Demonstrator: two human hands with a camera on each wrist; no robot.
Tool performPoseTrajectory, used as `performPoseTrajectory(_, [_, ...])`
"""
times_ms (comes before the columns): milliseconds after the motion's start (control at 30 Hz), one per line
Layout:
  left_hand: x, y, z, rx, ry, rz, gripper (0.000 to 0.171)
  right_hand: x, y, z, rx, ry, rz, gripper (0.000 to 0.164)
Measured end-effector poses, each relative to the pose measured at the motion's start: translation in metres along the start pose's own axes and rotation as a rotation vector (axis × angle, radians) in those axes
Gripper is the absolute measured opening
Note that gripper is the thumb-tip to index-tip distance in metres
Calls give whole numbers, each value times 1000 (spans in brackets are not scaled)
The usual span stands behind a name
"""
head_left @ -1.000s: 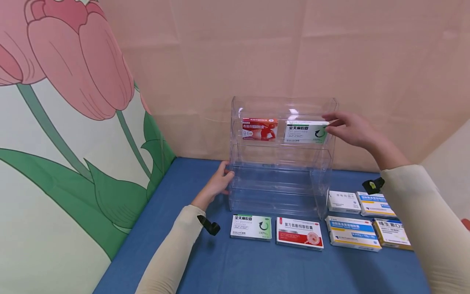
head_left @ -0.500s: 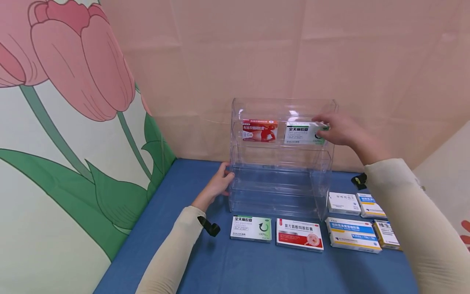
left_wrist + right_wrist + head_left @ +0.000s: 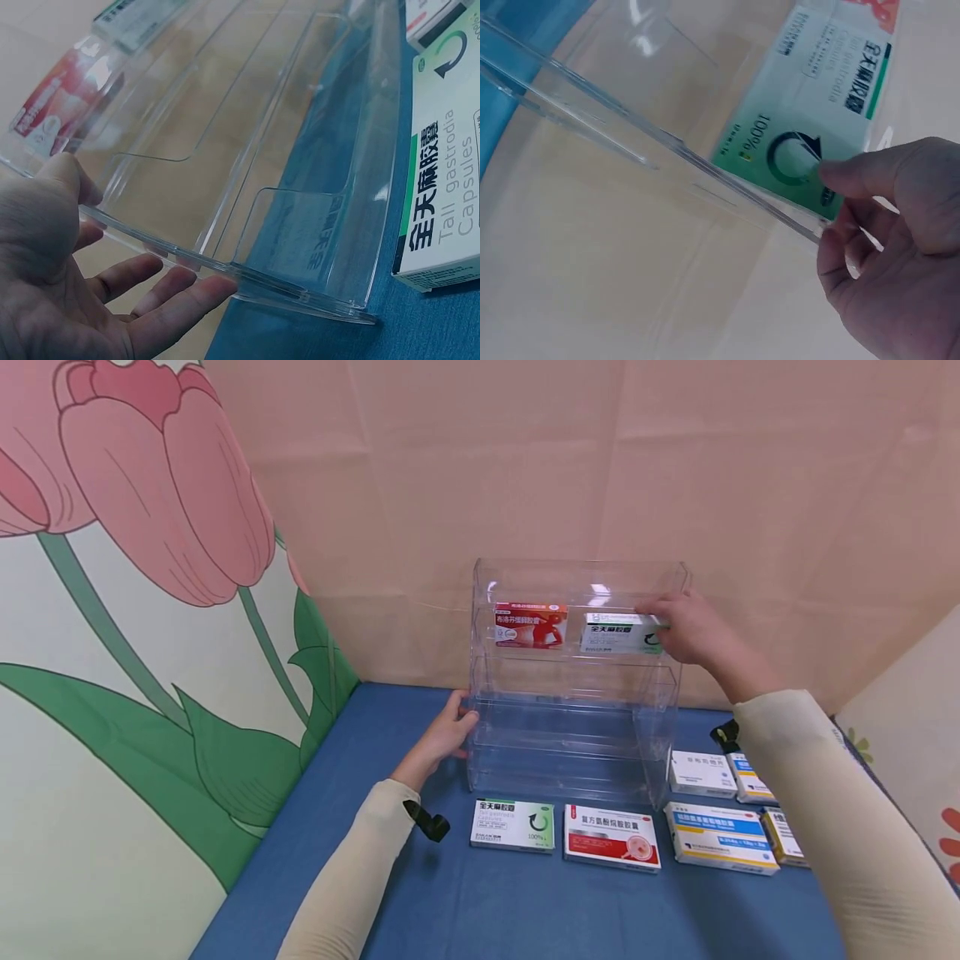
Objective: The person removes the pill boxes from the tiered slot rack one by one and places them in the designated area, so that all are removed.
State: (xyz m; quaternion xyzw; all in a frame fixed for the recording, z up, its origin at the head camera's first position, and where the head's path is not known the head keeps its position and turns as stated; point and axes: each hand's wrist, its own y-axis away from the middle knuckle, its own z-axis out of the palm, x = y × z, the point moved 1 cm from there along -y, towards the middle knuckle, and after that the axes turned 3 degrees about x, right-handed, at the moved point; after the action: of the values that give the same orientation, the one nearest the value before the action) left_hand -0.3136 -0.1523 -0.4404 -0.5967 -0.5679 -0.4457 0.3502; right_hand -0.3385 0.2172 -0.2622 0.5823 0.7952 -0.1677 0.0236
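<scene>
A clear acrylic display rack [image 3: 562,681] stands on the blue cloth. My left hand [image 3: 447,727] holds its left side panel; in the left wrist view the thumb lies at the edge and the other fingers reach along the outside. On the upper tier my right hand [image 3: 686,622] pinches the right end of a white and green capsule box [image 3: 611,633], thumb on its printed face in the right wrist view. The fingers behind the box are partly hidden. A red medicine box [image 3: 530,626] stands to its left on the same tier.
Before the rack lie another white and green capsule box [image 3: 513,825] and a white and red box [image 3: 612,837]. Several more boxes, including a blue and white box [image 3: 722,838], lie at the right, partly covered by the right sleeve [image 3: 847,810]. A pink cloth wall [image 3: 420,510] rises behind.
My right hand has moved left and slightly down, farther over the capsule box's right end. That box's top now tips slightly lower. The left hand has stayed on the rack.
</scene>
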Motion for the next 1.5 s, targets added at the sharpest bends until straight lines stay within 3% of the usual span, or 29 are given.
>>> performPoseTrajectory(167, [1,1,0,-1,1,-5,51,-2,3,3,69,1,-2,43])
performPoseTrajectory(367, [1,2,0,-1,2,-6,51,-3,4,3,69,16,-12,43])
performPoseTrajectory(600, [1,1,1,-2,-11,-11,50,-7,6,-9,97,-8,-13,45])
performPoseTrajectory(733, [1,1,1,0,-16,-11,50,-9,11,-18,163,-46,-16,42])
performPoseTrajectory(1000, [2,0,1,-3,-37,-17,51,-12,26,-32,293,-175,-41,40])
performPoseTrajectory(1100, [2,0,1,-6,-35,-19,52,-13,32,-37,330,-178,-57,41])
performPoseTrajectory(1500, [1,0,1,6,-34,-25,54,-13,66,-47,346,-145,-141,41])
